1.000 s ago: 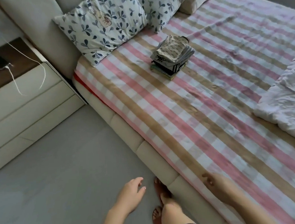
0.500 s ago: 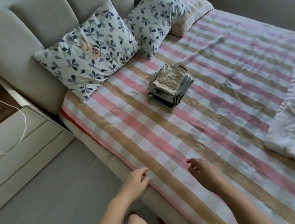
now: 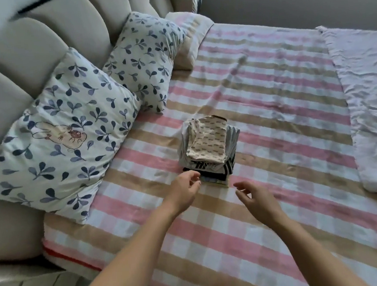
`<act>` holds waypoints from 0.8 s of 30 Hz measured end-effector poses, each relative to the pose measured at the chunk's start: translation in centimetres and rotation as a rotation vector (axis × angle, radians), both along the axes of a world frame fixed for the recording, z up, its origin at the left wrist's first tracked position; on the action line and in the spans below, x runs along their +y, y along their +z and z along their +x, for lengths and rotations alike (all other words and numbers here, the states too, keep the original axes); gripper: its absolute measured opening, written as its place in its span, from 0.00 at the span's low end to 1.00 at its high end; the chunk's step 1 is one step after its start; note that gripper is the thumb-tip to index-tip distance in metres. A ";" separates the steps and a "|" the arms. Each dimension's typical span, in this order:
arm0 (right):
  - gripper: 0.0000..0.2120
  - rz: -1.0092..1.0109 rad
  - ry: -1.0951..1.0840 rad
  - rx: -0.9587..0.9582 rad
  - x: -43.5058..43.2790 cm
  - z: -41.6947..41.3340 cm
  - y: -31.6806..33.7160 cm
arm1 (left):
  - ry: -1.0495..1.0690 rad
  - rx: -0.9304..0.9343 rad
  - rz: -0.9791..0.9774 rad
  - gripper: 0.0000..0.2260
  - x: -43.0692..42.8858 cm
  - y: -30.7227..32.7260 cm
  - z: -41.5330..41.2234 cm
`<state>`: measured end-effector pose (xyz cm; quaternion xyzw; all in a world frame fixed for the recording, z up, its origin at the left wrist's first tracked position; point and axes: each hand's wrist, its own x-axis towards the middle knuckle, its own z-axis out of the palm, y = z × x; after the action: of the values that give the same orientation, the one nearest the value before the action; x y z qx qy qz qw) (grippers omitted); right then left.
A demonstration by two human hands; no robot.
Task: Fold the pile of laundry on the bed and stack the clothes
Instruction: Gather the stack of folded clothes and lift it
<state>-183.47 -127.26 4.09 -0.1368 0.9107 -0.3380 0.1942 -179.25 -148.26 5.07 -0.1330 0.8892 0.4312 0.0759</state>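
A stack of folded clothes (image 3: 208, 150) stands on the pink, tan and white checked bed sheet (image 3: 270, 104), with a cream patterned piece on top and striped, dark and yellowish pieces below. My left hand (image 3: 185, 188) reaches in from the lower left, fingers apart and curled, its fingertips at the stack's near bottom corner. My right hand (image 3: 256, 196) hovers over the sheet just right of and nearer than the stack, fingers apart, holding nothing.
Two leaf-print pillows (image 3: 65, 139) (image 3: 147, 60) lean on the padded beige headboard (image 3: 29, 49) at left. A striped pillow (image 3: 188, 41) lies behind them. A crumpled white duvet (image 3: 369, 97) covers the bed's right side. A wall (image 3: 284, 0) runs along the far side.
The view has moved up and over the bed. Both hands have stretched forward from the bed's near edge to the stack of clothes.
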 end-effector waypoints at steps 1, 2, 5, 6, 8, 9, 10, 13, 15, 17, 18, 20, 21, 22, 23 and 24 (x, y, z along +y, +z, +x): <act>0.13 -0.013 -0.034 0.003 -1.6 -1.2 -0.7 | -0.026 -0.001 -0.012 0.13 -1.1 -0.9 -1.8; 0.13 -0.020 -0.064 -0.002 -2.8 -2.2 -1.3 | -0.047 -0.001 -0.022 0.13 -1.9 -1.8 -3.2; 0.13 -0.038 -0.152 -0.015 -6.0 -5.4 -3.7 | -0.095 -0.006 -0.028 0.13 -3.6 -4.7 -7.0; 0.13 -0.044 -0.180 -0.013 -6.9 -6.5 -4.8 | -0.111 0.001 -0.037 0.13 -3.9 -5.9 -8.3; 0.14 -0.050 -0.233 -0.014 -8.2 -8.5 -6.9 | -0.121 0.029 -0.076 0.14 -4.4 -8.2 -10.4; 0.15 -0.057 -0.268 -0.020 -8.9 -9.7 -8.4 | -0.110 0.049 -0.092 0.15 -4.6 -9.7 -11.7; 0.16 -0.066 -0.312 -0.033 -9.4 -10.6 -9.8 | -0.081 0.065 -0.102 0.17 -4.8 -11.1 -12.7; 0.23 -0.105 -0.490 -0.089 -10.7 -13.7 -14.0 | 0.055 0.056 -0.119 0.24 -5.7 -15.4 -16.1; 0.30 -0.110 -0.612 -0.117 -11.2 -15.9 -17.0 | 0.149 0.003 -0.092 0.30 -6.6 -18.5 -18.6; 0.38 -0.064 -0.686 -0.148 -11.2 -18.1 -19.7 | 0.244 -0.055 -0.009 0.36 -7.8 -21.5 -21.3; 0.42 -0.047 -0.711 -0.171 -11.1 -18.9 -20.7 | 0.285 -0.080 0.040 0.38 -8.5 -22.8 -22.3; 0.47 -0.060 -0.737 -0.224 -10.8 -20.4 -22.8 | 0.324 -0.117 0.132 0.41 -9.3 -25.4 -23.8; 0.49 -0.093 -0.741 -0.246 -10.7 -21.0 -23.7 | 0.338 -0.120 0.198 0.41 -9.5 -26.6 -24.3; 0.49 -0.131 -0.736 -0.258 -10.7 -21.3 -24.4 | 0.351 -0.112 0.272 0.41 -9.6 -27.3 -24.4; 0.49 -0.161 -0.730 -0.261 -10.6 -21.3 -24.8 | 0.359 -0.095 0.339 0.39 -9.5 -27.7 -24.3; 0.49 -0.170 -0.726 -0.261 -10.5 -21.3 -25.3 | 0.360 -0.077 0.382 0.39 -9.3 -28.0 -24.2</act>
<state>-204.76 -137.78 -21.17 0.2227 0.8363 -0.4735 0.1640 -203.45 -157.52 -22.95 -0.2885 0.7503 0.5923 0.0555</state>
